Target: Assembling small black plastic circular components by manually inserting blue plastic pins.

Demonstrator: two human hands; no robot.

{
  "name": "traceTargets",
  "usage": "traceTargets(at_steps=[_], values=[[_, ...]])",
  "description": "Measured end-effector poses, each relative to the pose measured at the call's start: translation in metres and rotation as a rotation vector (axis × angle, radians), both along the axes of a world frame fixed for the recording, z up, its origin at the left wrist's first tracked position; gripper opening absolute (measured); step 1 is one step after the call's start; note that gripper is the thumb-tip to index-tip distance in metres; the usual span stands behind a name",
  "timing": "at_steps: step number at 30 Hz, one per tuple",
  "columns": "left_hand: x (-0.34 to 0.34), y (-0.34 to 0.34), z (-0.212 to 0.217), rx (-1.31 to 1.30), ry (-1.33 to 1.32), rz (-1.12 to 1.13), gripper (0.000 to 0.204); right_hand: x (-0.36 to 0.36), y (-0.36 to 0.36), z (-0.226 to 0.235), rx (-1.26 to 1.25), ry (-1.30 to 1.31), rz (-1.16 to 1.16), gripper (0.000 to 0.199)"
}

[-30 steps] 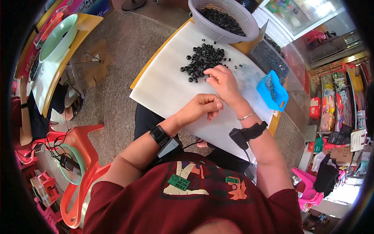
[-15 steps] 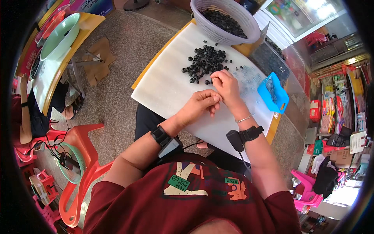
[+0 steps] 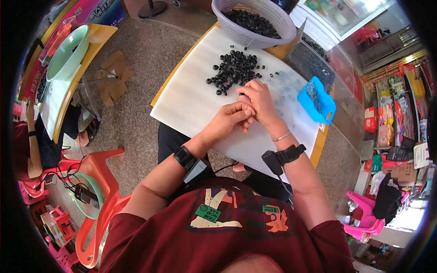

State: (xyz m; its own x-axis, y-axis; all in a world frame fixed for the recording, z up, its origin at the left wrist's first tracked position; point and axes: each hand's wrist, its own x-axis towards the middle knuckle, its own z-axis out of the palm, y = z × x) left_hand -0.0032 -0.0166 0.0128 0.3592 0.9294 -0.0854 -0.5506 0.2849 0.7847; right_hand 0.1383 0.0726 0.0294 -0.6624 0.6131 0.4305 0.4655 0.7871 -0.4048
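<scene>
Left hand (image 3: pixel 231 119) and right hand (image 3: pixel 260 101) meet below a heap of small black round pieces (image 3: pixel 235 68)

The person's hands overlap in view above the white tabletop (image 3: pixel 182 93). The left fingers curl in toward the thumb; whether they are clamped on anything cannot be told. The right fingers bend down near the heap's lower edge (a black piece shows by their tips), their grip likewise unclear. Small clear pieces (image 3: pixel 287 86) lie scattered to the right, beside a blue tray (image 3: pixel 326 117). A lavender basket (image 3: pixel 248 42) holding more black pieces stands beyond.
</scene>
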Motion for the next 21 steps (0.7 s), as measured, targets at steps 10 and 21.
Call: traceTargets(at_steps=[10, 21], values=[[0.002, 0.001, -0.003, -0.076, -0.111, 0.133, 0.015, 0.01, -0.022, -0.001, -0.402, 0.359, -0.283, 0.017], [0.008, 0.004, -0.01, -0.043, -0.117, 0.27, 0.02, 0.002, -0.069, 0.012, -0.758, 0.742, -0.273, 0.013]])
